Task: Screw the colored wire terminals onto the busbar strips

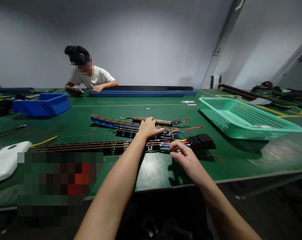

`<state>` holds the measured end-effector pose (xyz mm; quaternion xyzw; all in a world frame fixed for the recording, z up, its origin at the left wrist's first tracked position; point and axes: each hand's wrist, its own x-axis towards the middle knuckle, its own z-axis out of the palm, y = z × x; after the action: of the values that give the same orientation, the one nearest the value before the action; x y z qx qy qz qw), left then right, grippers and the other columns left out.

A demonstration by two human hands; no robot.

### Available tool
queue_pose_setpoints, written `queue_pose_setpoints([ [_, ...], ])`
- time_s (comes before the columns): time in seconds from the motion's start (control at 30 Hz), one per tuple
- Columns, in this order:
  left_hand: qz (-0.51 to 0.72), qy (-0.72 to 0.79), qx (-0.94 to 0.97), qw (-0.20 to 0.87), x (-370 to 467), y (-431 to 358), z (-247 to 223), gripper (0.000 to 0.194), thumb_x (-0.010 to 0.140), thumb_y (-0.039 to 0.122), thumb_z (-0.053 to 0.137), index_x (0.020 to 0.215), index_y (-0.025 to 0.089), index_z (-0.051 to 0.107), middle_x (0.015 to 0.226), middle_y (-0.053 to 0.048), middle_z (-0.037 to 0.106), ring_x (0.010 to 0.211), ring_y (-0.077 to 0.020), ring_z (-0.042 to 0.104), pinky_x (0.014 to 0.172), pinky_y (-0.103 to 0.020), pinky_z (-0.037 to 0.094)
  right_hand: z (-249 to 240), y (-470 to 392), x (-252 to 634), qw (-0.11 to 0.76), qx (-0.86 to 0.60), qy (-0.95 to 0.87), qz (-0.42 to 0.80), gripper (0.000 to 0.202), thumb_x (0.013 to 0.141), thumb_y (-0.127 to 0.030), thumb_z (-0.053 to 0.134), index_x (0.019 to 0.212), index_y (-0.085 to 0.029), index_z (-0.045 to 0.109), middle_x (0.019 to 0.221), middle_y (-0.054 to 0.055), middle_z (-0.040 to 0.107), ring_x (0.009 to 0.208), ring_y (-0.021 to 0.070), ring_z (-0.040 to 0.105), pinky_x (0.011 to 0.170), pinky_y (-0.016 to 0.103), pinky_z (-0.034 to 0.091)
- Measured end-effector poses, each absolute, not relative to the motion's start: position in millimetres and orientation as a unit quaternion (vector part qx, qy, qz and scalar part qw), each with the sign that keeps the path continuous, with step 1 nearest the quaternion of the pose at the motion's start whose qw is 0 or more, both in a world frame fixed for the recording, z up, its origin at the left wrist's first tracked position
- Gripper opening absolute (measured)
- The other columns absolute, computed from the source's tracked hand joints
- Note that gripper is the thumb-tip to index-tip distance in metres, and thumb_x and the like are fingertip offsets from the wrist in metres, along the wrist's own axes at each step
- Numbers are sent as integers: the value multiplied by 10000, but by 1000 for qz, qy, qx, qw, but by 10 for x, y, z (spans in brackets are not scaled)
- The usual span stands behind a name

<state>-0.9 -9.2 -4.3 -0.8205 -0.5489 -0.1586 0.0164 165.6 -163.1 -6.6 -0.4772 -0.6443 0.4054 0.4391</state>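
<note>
- Apparently, the step in hand is work on the wires [165, 145] at the right end of the black rail [111, 146], mid-table; clock places are read from those wires, twelve pointing away from the wearer.
- The rail runs off towards nine; the black box [202, 140] sits at three, the wires leading towards it.
- Left hand [149, 128], at ten: palm down, fingers spread and thumb out, resting over the blue strips [104, 122], gripping nothing that shows.
- Right hand [184, 155], at about five: fingers curled narrow beside the wires; whether it pinches a wire or a small tool, I cannot tell, as it is too small and dark there.
- The next move, I judge, calls for a steady left hand and fine fingertip work by the right, without tugging the leads.
- Green basket [222, 123], between two and three: a pale, flat piece lies inside near its right end.
- Blue bin [32, 109], between nine and ten: its side walls hide whatever it holds.
- Farther off at ten, a co-worker [98, 76] leans beside long blue bars [141, 94].
</note>
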Motion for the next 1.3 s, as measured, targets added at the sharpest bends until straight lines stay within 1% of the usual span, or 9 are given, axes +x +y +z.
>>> queue_pose_setpoints([
  [0.07,-159,-550,-820,18,-9,-89,-47,642,867,686,505,1259,199,652,1314,-131,611,1252,-319,534,1033,-450,444,-115,-1653,1549,371,-510,-730,264,90,716,-254,618,799,-220,621,621,-20,481,635,159,407,601,284,298],
  [0.13,-160,-550,-819,18,-8,-87,-47,648,869,684,505,1263,191,652,1319,-135,608,1256,-321,533,1038,-453,442,-146,-1651,1478,354,-527,-742,213,123,685,-226,642,807,-220,632,623,-18,483,649,164,409,619,295,292],
  [0.3,-156,-550,-820,11,-6,-99,-28,664,864,698,511,1262,187,655,1322,-136,606,1254,-331,532,1034,-460,444,-97,-1608,1549,533,-434,-511,516,257,785,-442,641,905,-260,505,660,-47,455,555,118,304,468,208,210],
  [0.37,-158,-551,-819,11,-4,-107,-22,663,868,701,504,1266,192,653,1319,-134,606,1254,-330,531,1032,-455,443,-33,-1638,1622,587,-371,-412,590,357,772,-513,681,960,-275,494,675,-48,470,557,111,295,437,171,167],
  [0.5,-155,-554,-818,6,0,-118,-16,661,869,710,494,1269,208,651,1319,-128,604,1251,-328,532,1034,-440,438,120,-1750,1781,619,-334,-372,606,488,708,-567,784,1029,-278,556,702,-28,532,574,97,343,426,132,231],
  [0.63,-160,-555,-817,4,-1,-128,-9,659,868,706,495,1260,201,655,1303,-131,609,1229,-320,548,1030,-428,442,251,-1735,1980,636,-332,-368,592,556,694,-709,724,1011,-267,608,709,10,579,566,104,384,406,138,285],
  [0.93,-163,-549,-819,17,-9,-128,-18,652,871,702,474,1230,195,672,1267,-132,624,1207,-307,563,1014,-411,456,360,-1430,2136,595,-396,-347,608,487,827,-722,554,1073,-302,550,706,17,635,492,99,431,371,117,246],
  [1.2,-160,-551,-819,16,-5,-94,-44,672,868,722,460,1245,206,669,1307,-131,612,1238,-322,541,1026,-444,445,323,-1371,1993,527,-464,-431,566,544,722,-636,730,1089,-314,490,809,-12,669,513,80,383,394,105,214],
  [1.3,-158,-552,-818,11,-3,-94,-39,677,866,720,466,1257,203,663,1323,-130,605,1240,-324,539,1033,-447,440,299,-1355,1950,509,-496,-483,512,524,774,-678,642,1107,-297,504,860,7,676,551,99,421,401,130,215],
])
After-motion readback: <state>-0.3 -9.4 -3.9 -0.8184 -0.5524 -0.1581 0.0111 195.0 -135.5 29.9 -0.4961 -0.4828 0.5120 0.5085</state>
